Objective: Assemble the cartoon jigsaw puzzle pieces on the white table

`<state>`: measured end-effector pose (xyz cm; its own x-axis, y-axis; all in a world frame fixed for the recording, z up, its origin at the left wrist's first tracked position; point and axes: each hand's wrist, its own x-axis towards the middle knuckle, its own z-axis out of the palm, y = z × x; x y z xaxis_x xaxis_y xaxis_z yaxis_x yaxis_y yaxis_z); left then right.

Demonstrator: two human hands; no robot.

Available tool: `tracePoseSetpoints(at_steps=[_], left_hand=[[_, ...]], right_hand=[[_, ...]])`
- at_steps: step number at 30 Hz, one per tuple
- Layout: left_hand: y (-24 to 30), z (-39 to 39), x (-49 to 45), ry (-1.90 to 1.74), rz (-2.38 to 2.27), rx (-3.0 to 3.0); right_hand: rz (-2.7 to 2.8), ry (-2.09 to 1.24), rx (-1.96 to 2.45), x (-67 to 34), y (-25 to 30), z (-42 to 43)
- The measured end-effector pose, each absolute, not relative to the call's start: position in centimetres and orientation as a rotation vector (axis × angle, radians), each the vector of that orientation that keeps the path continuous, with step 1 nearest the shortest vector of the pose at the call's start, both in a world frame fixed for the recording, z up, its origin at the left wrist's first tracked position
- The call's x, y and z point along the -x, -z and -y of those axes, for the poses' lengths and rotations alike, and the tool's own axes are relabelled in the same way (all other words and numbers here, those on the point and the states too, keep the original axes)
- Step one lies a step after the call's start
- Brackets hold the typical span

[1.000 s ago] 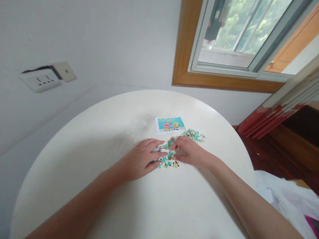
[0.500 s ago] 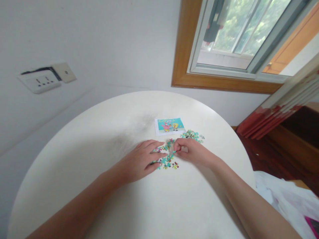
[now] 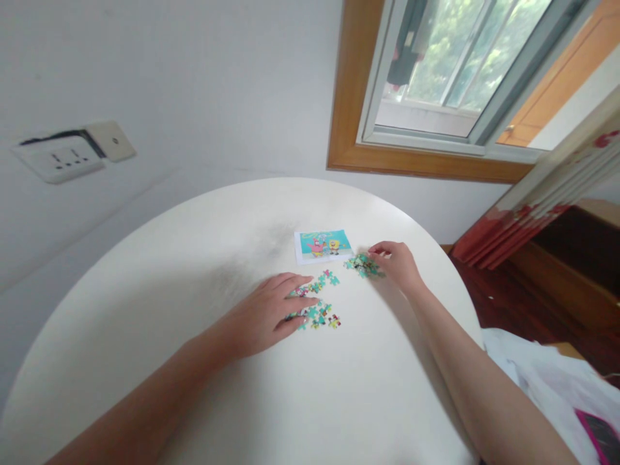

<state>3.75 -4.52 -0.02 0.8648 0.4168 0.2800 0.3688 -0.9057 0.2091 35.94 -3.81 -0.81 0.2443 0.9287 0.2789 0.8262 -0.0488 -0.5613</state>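
Fingers spread, my left hand (image 3: 271,310) lies flat on the table over a loose group of jigsaw puzzle pieces (image 3: 314,314), mostly teal with some yellow and pink. Some of these pieces show between and beyond its fingers; others are hidden under them. My right hand (image 3: 396,263) is at the right edge of a heaped pile of jigsaw pieces (image 3: 361,265). Its thumb and fingertips are pinched together just above the pile, and what is between them is too small to make out. Behind both groups lies a picture card (image 3: 323,245) with a pink and a yellow cartoon figure on teal.
Everything lies on a round white table (image 3: 194,239) set against a white wall. A wall socket (image 3: 61,158) is at the left, and a wood-framed window (image 3: 431,161) at the back right. White bags (image 3: 533,374) lie beyond the table's right edge.
My right hand has moved right and away from me, from the spread pieces to the heaped pile. The left hand stays spread over the pieces. The view has shifted slightly.
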Motion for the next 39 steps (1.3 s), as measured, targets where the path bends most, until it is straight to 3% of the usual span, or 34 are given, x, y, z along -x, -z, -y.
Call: tracePoseSetpoints(at_steps=[8, 15, 32, 39], left_hand=[[0.1, 4.6, -3.7, -0.486, -0.613, -2.88], [0.3, 4.4, -3.8, -0.471, -0.62, -2.866], [0.3, 4.4, -3.8, -0.506, -0.607, -2.867], [0.3, 4.5, -3.8, -0.499, -0.607, -2.859]], right_hand=[[1.855, 0.002, 1.681, -34.1, -0.5, 4.8], [2.346, -0.16, 1.625, -30.5, -0.8, 6.6], [1.934, -0.524, 1.603, -30.9, -0.8, 6.0], [1.642, -0.211, 1.839, -34.8, -1.0, 4.9]])
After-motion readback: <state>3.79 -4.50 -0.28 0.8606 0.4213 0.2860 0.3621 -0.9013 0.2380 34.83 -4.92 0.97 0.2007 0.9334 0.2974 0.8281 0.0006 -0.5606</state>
